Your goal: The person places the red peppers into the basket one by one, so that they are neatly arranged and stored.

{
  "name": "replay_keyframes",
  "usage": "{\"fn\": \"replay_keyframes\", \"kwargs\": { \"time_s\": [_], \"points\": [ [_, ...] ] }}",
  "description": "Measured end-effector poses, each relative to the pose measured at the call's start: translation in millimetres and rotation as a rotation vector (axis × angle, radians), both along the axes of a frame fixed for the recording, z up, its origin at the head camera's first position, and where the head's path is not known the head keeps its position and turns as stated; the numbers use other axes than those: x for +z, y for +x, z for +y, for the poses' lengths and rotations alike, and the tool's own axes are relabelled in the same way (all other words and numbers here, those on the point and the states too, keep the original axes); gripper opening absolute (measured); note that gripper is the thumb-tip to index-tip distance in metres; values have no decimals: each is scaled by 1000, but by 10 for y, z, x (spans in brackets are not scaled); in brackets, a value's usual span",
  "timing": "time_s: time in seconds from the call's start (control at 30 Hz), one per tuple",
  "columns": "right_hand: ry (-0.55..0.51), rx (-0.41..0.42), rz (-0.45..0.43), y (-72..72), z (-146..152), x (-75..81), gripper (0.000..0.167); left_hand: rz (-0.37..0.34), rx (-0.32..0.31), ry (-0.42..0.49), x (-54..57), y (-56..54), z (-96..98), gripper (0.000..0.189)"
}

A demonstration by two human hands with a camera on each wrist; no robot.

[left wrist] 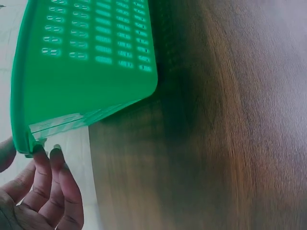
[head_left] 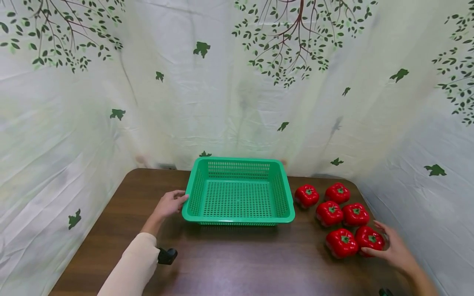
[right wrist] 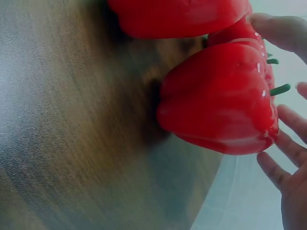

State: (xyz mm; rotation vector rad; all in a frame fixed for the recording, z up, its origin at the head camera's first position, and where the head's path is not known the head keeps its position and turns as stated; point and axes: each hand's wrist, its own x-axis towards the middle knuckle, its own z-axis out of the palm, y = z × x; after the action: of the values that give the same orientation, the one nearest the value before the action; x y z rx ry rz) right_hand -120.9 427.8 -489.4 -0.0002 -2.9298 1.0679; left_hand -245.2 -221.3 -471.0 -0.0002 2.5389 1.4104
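While the rim of a green basket [head_left: 238,220] is pinched by the left hand [head_left: 171,203], with the thumb above and the fingers beneath it, a red pepper [head_left: 370,241] by the right edge of the brown desk [head_left: 259,263] is flanked by the right hand [head_left: 398,248]. That hand is not clenched: its fingers are spread behind the pepper and its thumb is extended along the near side. Whether the fingertips are pressed to the skin cannot be told.

The basket, made with slotted walls and a mesh floor, is set along the middle of the far edge of the desk, and it is held at its left side. Between it and the right edge, five other red peppers [head_left: 329,213] are grouped: two are placed towards the far right corner, two are set in front of these, and one is seated just left of the flanked pepper. Each is topped by a green stem.

The left forearm is covered by a cream sleeve [head_left: 129,265], and a black device [head_left: 167,255] is seen at that wrist. Behind the desk, a pale curtain [head_left: 237,90] is hung, printed with leaves and branches.
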Motion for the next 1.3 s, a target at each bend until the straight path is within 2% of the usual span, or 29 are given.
{"fn": "replay_keyframes", "kwargs": {
  "time_s": [0.2,0.3,0.47,0.83,1.1,1.3],
  "points": [
    [-41,-33,-103,3,4,-29,93,-23,19,-2,-13,-4,38,51],
    [-40,-43,-127,0,19,-44,94,-33,31,12,-11,-10,52,50],
    [-40,-43,-134,1,50,-83,92,-55,49,55,-6,-20,67,47],
    [-15,-33,-78,42,103,-194,79,-94,83,121,-17,-18,73,49],
    [-67,-89,-131,54,94,-221,82,-100,98,125,-13,-31,96,48],
    [-82,-125,-137,52,90,-227,84,-123,106,93,-4,-50,94,48]
  ]
}}
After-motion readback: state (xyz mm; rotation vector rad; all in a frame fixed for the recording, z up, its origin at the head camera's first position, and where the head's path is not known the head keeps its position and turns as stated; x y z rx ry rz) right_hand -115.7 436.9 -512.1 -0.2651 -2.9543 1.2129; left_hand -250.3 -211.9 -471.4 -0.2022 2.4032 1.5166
